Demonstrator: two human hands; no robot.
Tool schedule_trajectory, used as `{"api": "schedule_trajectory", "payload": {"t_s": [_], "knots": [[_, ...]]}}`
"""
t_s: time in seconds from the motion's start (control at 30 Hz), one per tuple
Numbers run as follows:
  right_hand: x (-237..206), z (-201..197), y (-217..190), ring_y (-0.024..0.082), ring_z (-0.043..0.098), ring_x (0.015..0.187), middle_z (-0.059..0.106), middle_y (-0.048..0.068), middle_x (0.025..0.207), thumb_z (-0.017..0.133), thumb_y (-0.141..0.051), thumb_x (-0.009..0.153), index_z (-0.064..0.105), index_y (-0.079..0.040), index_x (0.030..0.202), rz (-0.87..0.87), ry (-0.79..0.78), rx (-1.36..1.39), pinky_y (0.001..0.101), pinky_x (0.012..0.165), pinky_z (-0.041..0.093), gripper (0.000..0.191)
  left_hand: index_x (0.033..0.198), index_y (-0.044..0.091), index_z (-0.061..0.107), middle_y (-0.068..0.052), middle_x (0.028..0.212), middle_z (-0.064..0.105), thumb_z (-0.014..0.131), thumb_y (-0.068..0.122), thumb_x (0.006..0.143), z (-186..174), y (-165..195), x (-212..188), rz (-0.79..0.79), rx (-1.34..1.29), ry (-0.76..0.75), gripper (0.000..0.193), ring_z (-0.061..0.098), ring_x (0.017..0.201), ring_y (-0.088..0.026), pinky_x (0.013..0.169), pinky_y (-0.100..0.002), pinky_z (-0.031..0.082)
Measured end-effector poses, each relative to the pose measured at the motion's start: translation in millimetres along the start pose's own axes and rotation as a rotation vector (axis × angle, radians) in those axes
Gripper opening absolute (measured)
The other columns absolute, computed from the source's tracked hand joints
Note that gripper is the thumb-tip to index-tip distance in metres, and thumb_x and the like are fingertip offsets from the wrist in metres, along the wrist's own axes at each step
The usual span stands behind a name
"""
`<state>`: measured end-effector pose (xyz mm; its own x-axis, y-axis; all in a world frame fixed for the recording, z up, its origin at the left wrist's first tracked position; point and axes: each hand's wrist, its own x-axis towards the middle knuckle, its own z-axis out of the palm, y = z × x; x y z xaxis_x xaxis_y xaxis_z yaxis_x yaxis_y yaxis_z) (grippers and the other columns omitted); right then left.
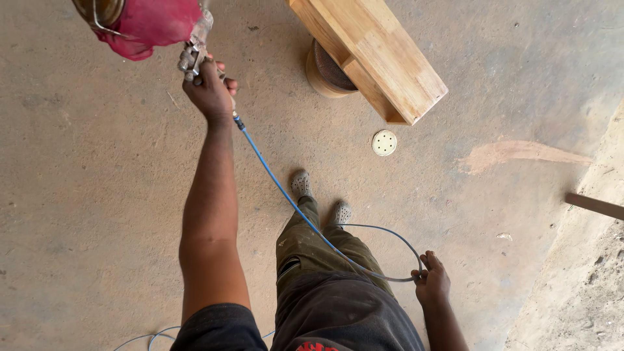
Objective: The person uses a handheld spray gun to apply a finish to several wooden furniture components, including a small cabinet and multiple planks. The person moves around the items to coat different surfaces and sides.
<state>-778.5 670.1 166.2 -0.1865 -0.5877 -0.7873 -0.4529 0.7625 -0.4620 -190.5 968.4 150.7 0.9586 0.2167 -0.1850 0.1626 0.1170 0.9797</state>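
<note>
Here the right hand [432, 281] has its fingers closed on a loop of blue air hose [286, 195], low by the hip. Farther out, the left hand [209, 88] grips the spray gun [194, 55], its red-wrapped cup [153, 23] raised. Keeping the hose slack and clear of the feet should steady the gun near the wooden beam [377, 55].

At eleven o'clock the left hand [209, 90] has its grip closed on a metal spray gun [194, 53] under a red-wrapped cup [151, 25], its blue hose [286, 198] running to the right hand [431, 281] at five o'clock, a wooden beam [377, 55] at one o'clock.
</note>
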Motion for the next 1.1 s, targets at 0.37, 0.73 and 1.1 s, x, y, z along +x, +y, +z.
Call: {"api": "schedule_trajectory", "payload": {"t_s": [0.37, 0.73, 1.1], "knots": [[43.4, 2.4, -33.2, 0.011, 0.036, 0.069, 0.064, 0.005, 0.126, 0.061, -0.024, 0.102, 0.061, -0.007, 0.138, -0.033, -0.037, 0.061, 0.0349, 0.069, 0.046, 0.040, 0.107, 0.001, 0.067, -0.008, 0.083, 0.070, 0.056, 0.013, 0.097, -57.8, 3.7, -132.9, -0.204, 0.176, -0.367, 0.019, 0.065, 0.054, -0.011, 0.042, -0.024, 0.048], [121.2, -12.0, -103.9, 0.015, 0.044, 0.075, 0.064, 0.006, 0.122, 0.065, -0.026, 0.099, 0.062, -0.007, 0.133, -0.102, -0.224, -0.016, 0.0382, 0.068, 0.048, 0.039, 0.095, 0.002, 0.072, -0.007, 0.065, 0.068, 0.064, 0.026, 0.098, -40.9, -18.3, -320.0, -0.228, 0.433, -0.778, 0.026, 0.065, 0.055, -0.012, 0.051, -0.029, 0.054], [191.0, -70.6, -184.8, 0.022, 0.051, 0.095, 0.062, 0.007, 0.131, 0.062, -0.030, 0.098, 0.060, -0.008, 0.136, -0.151, -0.398, -0.141, 0.0379, 0.069, 0.050, 0.043, 0.097, 0.001, 0.070, -0.005, 0.071, 0.071, 0.066, 0.022, 0.095, 26.9, 11.2, -512.1, -0.116, 0.492, -0.405, 0.021, 0.068, 0.061, -0.013, 0.055, -0.029, 0.052]]}}
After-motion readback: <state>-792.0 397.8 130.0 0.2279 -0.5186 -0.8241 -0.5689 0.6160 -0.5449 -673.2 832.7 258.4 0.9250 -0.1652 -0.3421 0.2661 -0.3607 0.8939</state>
